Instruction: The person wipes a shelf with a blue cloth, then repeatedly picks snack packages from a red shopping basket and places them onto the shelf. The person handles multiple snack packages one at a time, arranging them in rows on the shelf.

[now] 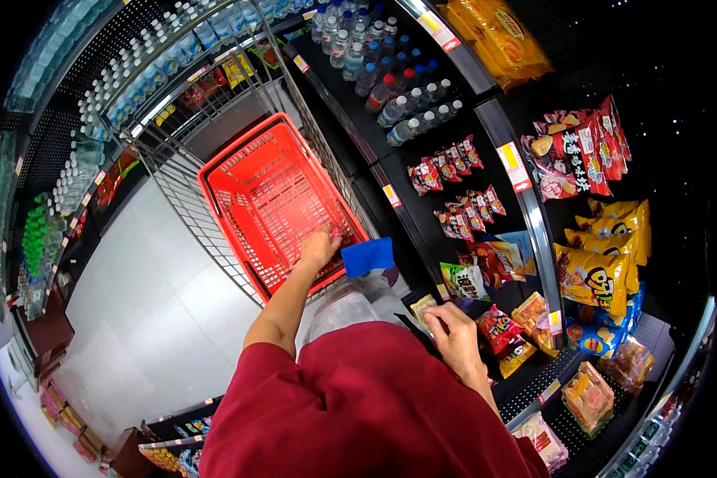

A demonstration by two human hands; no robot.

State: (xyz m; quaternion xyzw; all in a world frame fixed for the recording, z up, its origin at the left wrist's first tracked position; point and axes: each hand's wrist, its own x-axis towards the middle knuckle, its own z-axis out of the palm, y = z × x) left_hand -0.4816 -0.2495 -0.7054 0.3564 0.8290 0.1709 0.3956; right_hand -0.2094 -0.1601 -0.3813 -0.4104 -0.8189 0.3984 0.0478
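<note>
My left hand (320, 247) reaches down inside a red plastic shopping basket (245, 242) near its close right corner. Its fingers are curled, and a small reddish patch shows by the fingertips; whether it is a held item is unclear. The basket, with black handles, sits in a wire shopping cart (182, 206). Beside the lower shelf, my right hand (456, 337) pinches a small pale-yellow packet (422, 308) between thumb and fingers. A plain blue panel (367, 257) lies at the cart's near end, between my two hands.
Right of the cart, black shelves hold bottled drinks (379, 92), red snack bags (579, 152), yellow chip bags (591, 278) and packaged bread (588, 397). Bottled-water shelves (134, 89) curve along the far and left sides. Pale floor tiles (155, 287) lie left of the cart.
</note>
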